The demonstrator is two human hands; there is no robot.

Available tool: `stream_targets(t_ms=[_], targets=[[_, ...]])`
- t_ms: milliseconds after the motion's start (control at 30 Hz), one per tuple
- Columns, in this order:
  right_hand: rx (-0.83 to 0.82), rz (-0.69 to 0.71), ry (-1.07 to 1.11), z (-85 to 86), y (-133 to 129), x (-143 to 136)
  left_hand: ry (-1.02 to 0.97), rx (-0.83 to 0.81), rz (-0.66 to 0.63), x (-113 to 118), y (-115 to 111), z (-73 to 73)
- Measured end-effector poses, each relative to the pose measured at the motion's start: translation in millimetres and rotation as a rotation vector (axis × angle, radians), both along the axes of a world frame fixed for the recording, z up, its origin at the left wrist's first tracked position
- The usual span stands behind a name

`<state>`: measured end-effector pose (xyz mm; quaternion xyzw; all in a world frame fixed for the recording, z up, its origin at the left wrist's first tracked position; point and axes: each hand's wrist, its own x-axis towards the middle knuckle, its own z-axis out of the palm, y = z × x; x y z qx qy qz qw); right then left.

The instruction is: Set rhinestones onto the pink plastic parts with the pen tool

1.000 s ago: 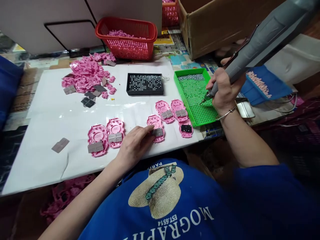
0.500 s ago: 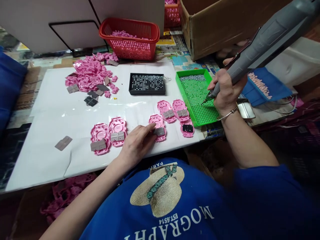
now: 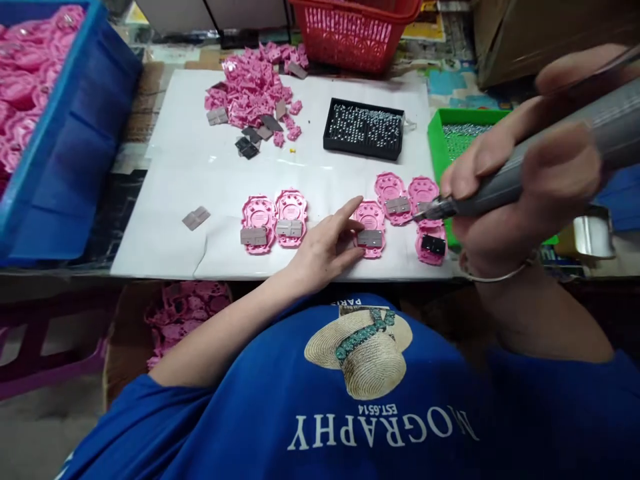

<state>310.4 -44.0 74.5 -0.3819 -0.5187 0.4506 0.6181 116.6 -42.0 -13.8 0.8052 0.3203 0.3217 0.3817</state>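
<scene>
Here at the lower center, the left hand [image 3: 323,252] is reaching in from the left, its fingers spreading along the left side of a pink casing [image 3: 369,212]. The index finger is pointing up by the casing's upper edge, and the thumb is resting near the lower corner of a gray plate [image 3: 371,239], which is sitting across the casing's lower half.

Over on the right, the right hand [image 3: 500,237] is gripping a gray power screwdriver [image 3: 617,123], fingers wrapping around its body. The tool is slanting down to the left, its bit showing over the space by two upper casings [image 3: 389,185]; whether the bit is touching anything, I can't tell. Just below, a black plate [image 3: 433,245] is lying on another pink casing.

Left of center, two more casings [image 3: 291,202] are lying side by side, each carrying a gray plate, while a loose gray plate [image 3: 196,217] is lying farther left on the white sheet [image 3: 165,167].

Up top, a pile of pink parts [image 3: 250,87] is spreading out near a red basket [image 3: 350,33]. A black tray [image 3: 327,141] is holding small metal pieces, and a green tray [image 3: 439,143] is sitting partly behind the right hand. A blue bin [image 3: 85,167] full of pink pieces is filling the upper left corner.
</scene>
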Motion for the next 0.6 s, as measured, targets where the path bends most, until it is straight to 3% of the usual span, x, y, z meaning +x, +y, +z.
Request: stream_targets(t_ms=[133,233,367,533,600], targets=[[0.223,-0.120,0.023,-14.2,-3.3,-22.6,-0.023,-0.017,-0.009,1.0,0.2,1.1],[0.394,-0.117,0.055,-27.4,5.5,-31.8,-0.017,-0.021,-0.009,1.5,-0.6,2.2],[0.402,-0.097,0.037,-40.6,13.9,-36.2,-0.014,-0.011,0.002,0.9,-1.5,2.3],[0.381,-0.084,0.004,-44.5,12.3,-30.5,-0.010,0.000,0.000,0.9,-1.5,2.4],[0.314,-0.010,-0.067,-45.9,10.7,-24.1,-0.005,0.005,0.005,1.1,-1.5,3.2]])
